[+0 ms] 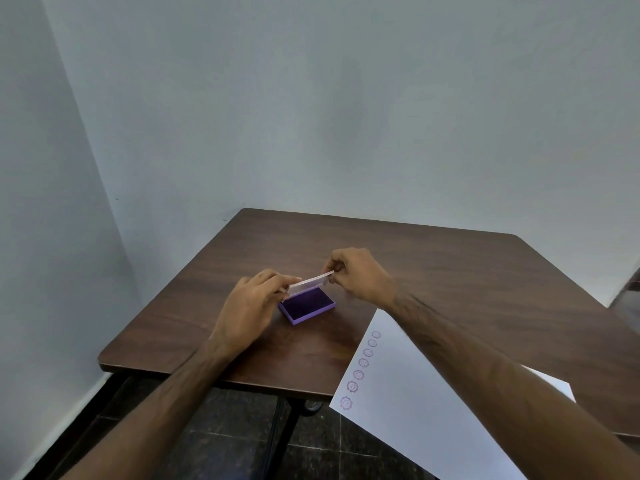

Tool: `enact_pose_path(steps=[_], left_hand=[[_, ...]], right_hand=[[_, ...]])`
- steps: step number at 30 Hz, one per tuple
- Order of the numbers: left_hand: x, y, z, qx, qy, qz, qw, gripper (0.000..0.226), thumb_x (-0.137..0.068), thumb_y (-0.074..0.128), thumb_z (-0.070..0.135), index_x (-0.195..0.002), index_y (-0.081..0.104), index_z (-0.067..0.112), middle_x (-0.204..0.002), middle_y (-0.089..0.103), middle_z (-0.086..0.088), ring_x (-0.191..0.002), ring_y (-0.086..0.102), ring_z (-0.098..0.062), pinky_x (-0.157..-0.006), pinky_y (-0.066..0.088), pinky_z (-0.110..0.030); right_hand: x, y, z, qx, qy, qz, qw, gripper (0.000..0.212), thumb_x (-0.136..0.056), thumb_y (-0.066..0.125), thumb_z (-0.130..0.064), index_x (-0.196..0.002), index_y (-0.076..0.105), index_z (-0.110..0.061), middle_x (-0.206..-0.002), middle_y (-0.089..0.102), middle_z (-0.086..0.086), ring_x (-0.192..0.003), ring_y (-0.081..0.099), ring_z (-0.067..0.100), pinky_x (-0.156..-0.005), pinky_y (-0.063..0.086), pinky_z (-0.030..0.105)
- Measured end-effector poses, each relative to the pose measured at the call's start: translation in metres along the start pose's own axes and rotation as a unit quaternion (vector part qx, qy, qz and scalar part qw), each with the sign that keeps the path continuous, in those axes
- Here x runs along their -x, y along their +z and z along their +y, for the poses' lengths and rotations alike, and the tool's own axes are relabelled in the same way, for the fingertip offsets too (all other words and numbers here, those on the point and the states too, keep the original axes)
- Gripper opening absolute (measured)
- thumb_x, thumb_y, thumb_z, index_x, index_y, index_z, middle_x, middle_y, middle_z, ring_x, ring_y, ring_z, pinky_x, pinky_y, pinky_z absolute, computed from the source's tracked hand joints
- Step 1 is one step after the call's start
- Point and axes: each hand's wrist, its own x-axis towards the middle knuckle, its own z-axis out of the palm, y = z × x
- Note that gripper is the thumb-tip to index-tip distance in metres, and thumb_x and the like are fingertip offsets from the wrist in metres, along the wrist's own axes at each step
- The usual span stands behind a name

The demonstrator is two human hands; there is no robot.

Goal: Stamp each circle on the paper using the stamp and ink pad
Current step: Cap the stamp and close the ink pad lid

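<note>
A purple ink pad (307, 307) lies on the brown table (450, 271), its dark inked face showing. Its clear lid (311, 283) is tilted up, hinged along the pad's far edge. My left hand (252, 303) pinches the lid's left end and my right hand (360, 275) pinches its right end. A white paper (408, 403) lies at the right, hanging over the table's near edge, with a row of several purple stamped circles (360, 368) along its left side. My right forearm covers part of the paper. No stamp is in sight.
The table stands in a corner of pale walls (311, 98). Below its near edge are dark floor tiles (242, 441) and a black table leg (280, 441). Bare tabletop lies behind and to the right of the hands.
</note>
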Motion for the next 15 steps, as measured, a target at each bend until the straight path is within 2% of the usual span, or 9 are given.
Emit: enact_pose_path(steps=[6,13,15], left_hand=[[0.0005,-0.0002,0.0019,-0.04,0.016,0.006,0.999,0.041,-0.081,0.077,0.005,-0.119,0.069,0.017,-0.108,0.072,-0.005,-0.091,0.068,-0.019,-0.073,0.053,-0.036],[0.001,-0.0008,0.0014,-0.063,0.028,0.003,0.998,0.042,-0.079,0.079,0.005,-0.118,0.071,0.017,-0.108,0.073,-0.005,-0.09,0.069,-0.02,-0.071,0.052,-0.036],[0.0019,-0.0021,0.0015,-0.064,0.029,-0.002,0.998,0.036,-0.081,0.077,0.007,-0.115,0.072,0.018,-0.108,0.073,-0.003,-0.089,0.068,-0.019,-0.071,0.051,-0.037]], right_hand=[[0.0005,0.0075,0.0032,0.023,-0.008,-0.005,1.0,0.014,-0.086,0.067,-0.001,-0.093,0.074,-0.012,-0.097,0.074,0.003,-0.09,0.068,0.018,-0.083,0.057,0.035],[0.0016,0.0087,0.0023,0.027,-0.023,-0.013,0.999,0.015,-0.088,0.065,0.0,-0.093,0.072,-0.012,-0.098,0.074,0.004,-0.088,0.065,0.016,-0.079,0.054,0.027],[0.002,0.0083,0.0026,0.03,-0.031,-0.022,0.999,0.014,-0.089,0.064,0.0,-0.095,0.073,-0.01,-0.101,0.075,0.006,-0.088,0.066,0.017,-0.081,0.056,0.029]])
